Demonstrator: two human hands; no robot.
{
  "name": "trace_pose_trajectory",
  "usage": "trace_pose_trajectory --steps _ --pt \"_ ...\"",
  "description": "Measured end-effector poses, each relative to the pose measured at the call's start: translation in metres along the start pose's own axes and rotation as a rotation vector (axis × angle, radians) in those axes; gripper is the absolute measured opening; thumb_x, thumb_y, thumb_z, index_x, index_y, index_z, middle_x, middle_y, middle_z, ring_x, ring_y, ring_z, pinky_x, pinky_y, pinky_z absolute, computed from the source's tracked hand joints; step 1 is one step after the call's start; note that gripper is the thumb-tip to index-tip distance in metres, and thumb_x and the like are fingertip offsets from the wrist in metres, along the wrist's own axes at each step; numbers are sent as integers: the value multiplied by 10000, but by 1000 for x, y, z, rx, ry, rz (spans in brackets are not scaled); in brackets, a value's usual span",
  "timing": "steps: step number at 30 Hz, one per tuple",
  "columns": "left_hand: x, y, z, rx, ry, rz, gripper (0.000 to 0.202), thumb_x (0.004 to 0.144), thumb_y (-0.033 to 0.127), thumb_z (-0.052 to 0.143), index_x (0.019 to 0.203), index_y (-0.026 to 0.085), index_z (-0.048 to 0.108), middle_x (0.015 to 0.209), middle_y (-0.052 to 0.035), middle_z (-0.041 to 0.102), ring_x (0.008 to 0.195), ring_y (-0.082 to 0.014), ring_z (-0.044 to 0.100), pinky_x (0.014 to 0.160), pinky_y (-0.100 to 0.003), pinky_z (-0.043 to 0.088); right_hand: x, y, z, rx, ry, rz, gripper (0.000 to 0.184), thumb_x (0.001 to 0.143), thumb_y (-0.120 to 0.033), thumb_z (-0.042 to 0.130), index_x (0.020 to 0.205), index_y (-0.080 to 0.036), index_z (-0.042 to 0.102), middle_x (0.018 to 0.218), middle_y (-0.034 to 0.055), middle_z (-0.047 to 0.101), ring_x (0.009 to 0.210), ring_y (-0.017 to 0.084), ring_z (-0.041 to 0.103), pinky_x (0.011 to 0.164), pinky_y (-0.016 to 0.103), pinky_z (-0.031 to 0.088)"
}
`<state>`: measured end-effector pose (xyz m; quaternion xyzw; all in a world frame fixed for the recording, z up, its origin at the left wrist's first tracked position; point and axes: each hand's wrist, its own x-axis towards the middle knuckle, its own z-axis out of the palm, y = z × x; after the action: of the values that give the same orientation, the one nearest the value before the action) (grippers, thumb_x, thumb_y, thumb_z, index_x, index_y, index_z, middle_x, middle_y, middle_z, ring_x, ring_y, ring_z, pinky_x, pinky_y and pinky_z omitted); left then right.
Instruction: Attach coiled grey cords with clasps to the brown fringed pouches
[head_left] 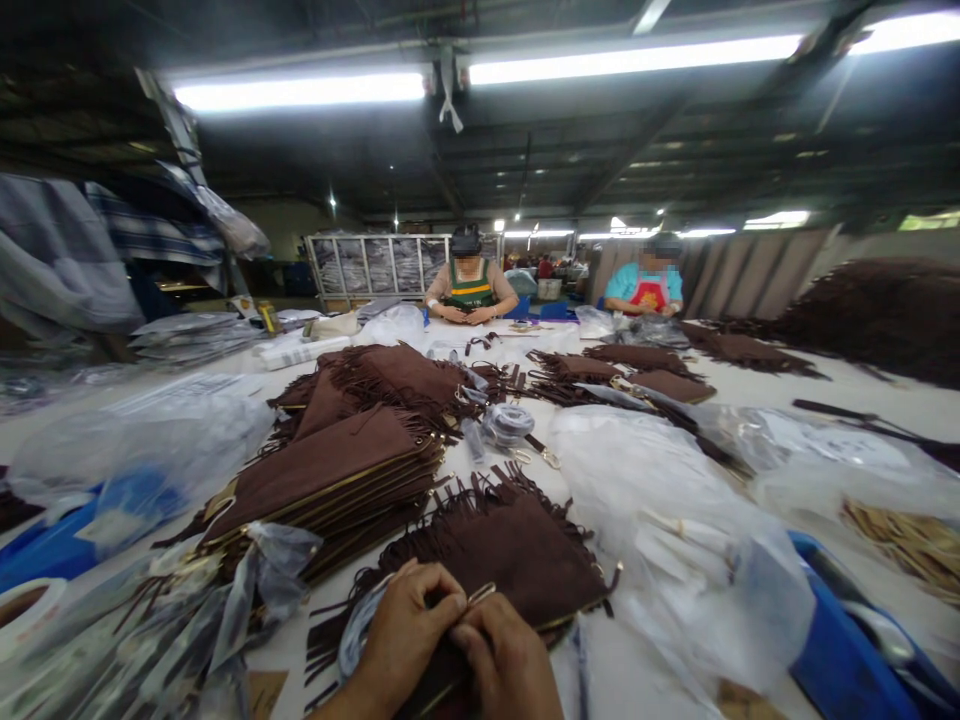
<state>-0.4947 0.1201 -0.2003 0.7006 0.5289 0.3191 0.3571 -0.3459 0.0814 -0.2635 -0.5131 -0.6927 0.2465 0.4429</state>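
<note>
My left hand [411,632] and my right hand [508,648] meet close in front of me, fingertips pinched together. Between them a small gold-coloured metal clasp [481,592] sticks up. Its lower part is hidden by the fingers. Just beyond lies a dark brown fringed pouch [517,555] with a gold zip along its edge. More brown material is under my hands, partly covered by them. A coil of pale grey-blue cord or strap [357,632], wrapped in clear plastic, rests against the outer side of my left hand.
A stack of brown fringed pouches [330,465] stands left of centre. Clear plastic bags [660,520] lie on both sides. Blue bins [855,640] sit at the right and left edges. Across the table [600,660], two people [471,285] work. A tape roll [30,610] is at far left.
</note>
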Motion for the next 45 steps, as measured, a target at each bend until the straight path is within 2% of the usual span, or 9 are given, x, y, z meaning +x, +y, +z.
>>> trace_pose_trajectory --steps 4,6,9,11,13,16,20,37,45 --pt "-8 -5 -1 -30 112 106 159 883 272 563 749 222 631 933 -14 661 970 -218 592 931 -374 413 -17 -2 -3 222 177 -30 202 941 -301 518 840 -223 674 960 42 656 795 140 641 719 208 471" --pt "-15 -10 0 100 155 306 143 931 254 529 850 235 646 1057 -27 641 1086 -223 546 962 -369 382 -24 -3 -2 368 192 74 233 929 -381 551 841 -225 702 906 30 665 641 112 620 604 197 465" --pt "-22 -15 4 242 75 575 161 974 226 477 990 252 635 1074 -23 647 1087 -212 536 970 -361 355 -27 -7 2 544 172 258 318 861 -497 629 772 -204 712 677 2 621 535 109 567 532 200 443" --pt "-23 -16 5 170 -6 506 169 990 244 460 962 240 626 969 -9 658 960 -180 574 869 -313 390 -24 -11 3 621 206 366 366 797 -555 682 805 -191 720 590 -3 597 541 128 571 539 212 455" --pt "-21 -15 6 47 -54 331 172 987 267 478 903 234 625 881 13 654 852 -152 592 779 -278 403 -20 -14 3 685 265 452 433 731 -584 734 887 -182 705 585 -2 614 511 129 562 512 219 457" --pt "-17 -10 3 -50 -95 202 123 946 245 553 862 242 642 843 41 658 826 -134 605 755 -259 399 -15 -17 2 732 318 496 470 665 -591 782 844 -174 658 585 6 630 486 128 556 481 219 448" --pt "-15 -5 1 -39 -106 215 120 919 213 576 827 236 649 834 45 655 836 -133 599 766 -260 385 -13 -16 0 704 323 511 444 668 -590 775 729 -175 632 503 -1 601 459 122 529 473 212 432" --pt "-12 -11 14 130 -72 243 144 935 210 570 798 203 614 843 17 641 846 -170 567 776 -312 347 -10 -18 -1 486 360 547 440 758 -620 662 801 -185 720 486 -25 549 441 117 449 431 207 368" --pt "-13 -9 15 195 -68 236 139 929 181 558 793 198 579 850 9 620 857 -184 544 790 -328 343 -10 -18 -2 473 284 561 456 784 -622 649 820 -169 696 506 -36 498 491 106 424 484 203 338"
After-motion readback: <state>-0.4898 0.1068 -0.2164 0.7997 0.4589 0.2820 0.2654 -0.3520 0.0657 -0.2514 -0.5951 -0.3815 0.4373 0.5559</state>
